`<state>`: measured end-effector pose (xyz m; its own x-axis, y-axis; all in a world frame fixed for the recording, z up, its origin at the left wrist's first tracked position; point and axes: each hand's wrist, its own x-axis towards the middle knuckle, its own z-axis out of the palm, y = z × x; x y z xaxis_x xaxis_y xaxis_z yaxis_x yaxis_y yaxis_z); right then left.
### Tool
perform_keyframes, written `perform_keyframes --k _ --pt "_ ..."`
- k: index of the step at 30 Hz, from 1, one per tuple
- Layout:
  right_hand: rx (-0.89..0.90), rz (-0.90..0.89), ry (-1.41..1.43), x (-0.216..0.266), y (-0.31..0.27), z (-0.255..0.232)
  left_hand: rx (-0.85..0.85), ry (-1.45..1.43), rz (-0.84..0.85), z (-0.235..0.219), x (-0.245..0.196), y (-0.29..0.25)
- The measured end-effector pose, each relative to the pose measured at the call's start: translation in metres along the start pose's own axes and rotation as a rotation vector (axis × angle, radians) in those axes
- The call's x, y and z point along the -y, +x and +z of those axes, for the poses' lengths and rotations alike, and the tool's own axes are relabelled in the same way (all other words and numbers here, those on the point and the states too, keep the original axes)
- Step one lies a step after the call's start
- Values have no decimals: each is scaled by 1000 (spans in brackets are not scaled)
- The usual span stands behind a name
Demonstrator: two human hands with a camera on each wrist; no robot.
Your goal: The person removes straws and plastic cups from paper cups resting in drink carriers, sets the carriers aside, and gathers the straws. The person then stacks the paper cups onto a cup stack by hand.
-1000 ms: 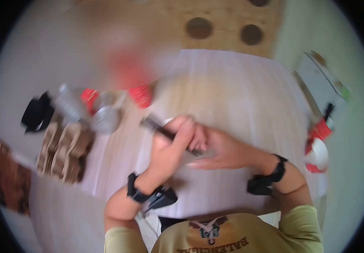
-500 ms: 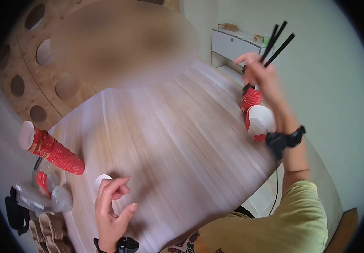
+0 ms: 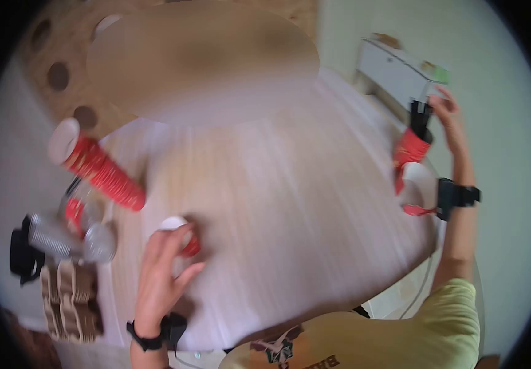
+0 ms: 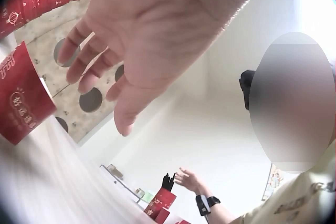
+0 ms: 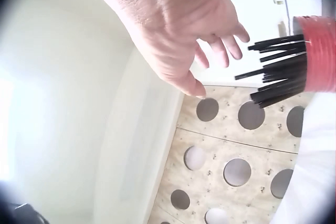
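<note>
My left hand [image 3: 162, 267] hovers over the table's left part, fingers relaxed, beside a single red cup [image 3: 191, 244] with a white rim; in the left wrist view that cup [image 4: 23, 98] stands apart from the fingers. At the right, my right hand [image 3: 451, 120] is empty beside a bundle of black sticks [image 3: 420, 117] standing in a red cup [image 3: 414, 145]. The right wrist view shows the fingers of my right hand [image 5: 184, 29] spread, not touching the sticks [image 5: 281, 69].
A tall leaning stack of red cups [image 3: 104, 172] is at the left, near clear plastic cups [image 3: 53, 237], a black item [image 3: 26, 253] and brown cardboard carriers [image 3: 72, 301]. A white cup [image 3: 419, 183] lies by my right forearm. Behind is a white cabinet [image 3: 391, 71].
The hands were together around black sticks, then parted. The right hand carried several sticks to the red cup at the right and let go; the left hand moved to the small cup.
</note>
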<state>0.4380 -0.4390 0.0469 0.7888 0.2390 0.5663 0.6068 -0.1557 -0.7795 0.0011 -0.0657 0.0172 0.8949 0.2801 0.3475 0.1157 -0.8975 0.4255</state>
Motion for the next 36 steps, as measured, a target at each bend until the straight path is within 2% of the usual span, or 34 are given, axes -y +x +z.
perform_keyframes --k 2,3,5,6,8,10,11,13,15,19,21,23,24,26,27,28,29,30,32,33,35,36 --pt "-107 -78 -132 18 3 -1 102 124 37 -2 6 -6" --pt "-113 -108 -168 34 1 9 80 151 -12 -1 8 -7" --pt "-90 -151 -175 73 -2 33 -49 31 83 -10 11 -7" --pt "20 -206 -153 98 -10 53 -68 53 49 -20 17 -7" --pt "274 -286 -65 136 -32 108 -501 147 77 -41 27 -4" --pt "634 -355 80 164 -50 170 -799 118 -58 -60 45 2" --pt "734 -398 166 171 -60 202 -814 138 -65 -66 61 7" --pt "919 -328 191 186 -72 262 -945 -27 -209 -70 105 15" --pt "1029 -299 305 195 -74 327 -846 -134 -329 -65 130 24" --pt "1079 -300 427 232 -74 430 -764 -162 -370 -56 159 37" --pt "1090 -253 452 245 -74 469 -798 -230 -349 -54 177 44" --pt "1100 -314 485 245 -69 505 -817 -407 -342 -63 178 49" --pt "1095 -357 513 242 -67 519 -829 -404 -342 -70 172 51" --pt "1115 -370 588 242 -66 534 -919 -101 -115 -86 163 56" --pt "1170 -346 613 240 -66 539 -920 -102 -116 -94 157 59" --pt "1224 -321 637 238 -66 542 -857 53 -99 -103 152 62" --pt "1226 -319 636 237 -66 545 -791 207 -82 -111 147 66" --pt "1228 -350 638 237 -66 547 -792 206 -86 -117 141 69" --pt "1235 -375 648 243 -71 548 -752 503 -23 -126 136 75" --pt "1256 -337 698 246 -73 547 -748 506 -27 -129 142 78" --pt "1277 -293 750 248 -75 550 -600 465 -88 -134 154 83" --pt "1256 -288 750 248 -74 554 -596 467 -90 -135 158 83"
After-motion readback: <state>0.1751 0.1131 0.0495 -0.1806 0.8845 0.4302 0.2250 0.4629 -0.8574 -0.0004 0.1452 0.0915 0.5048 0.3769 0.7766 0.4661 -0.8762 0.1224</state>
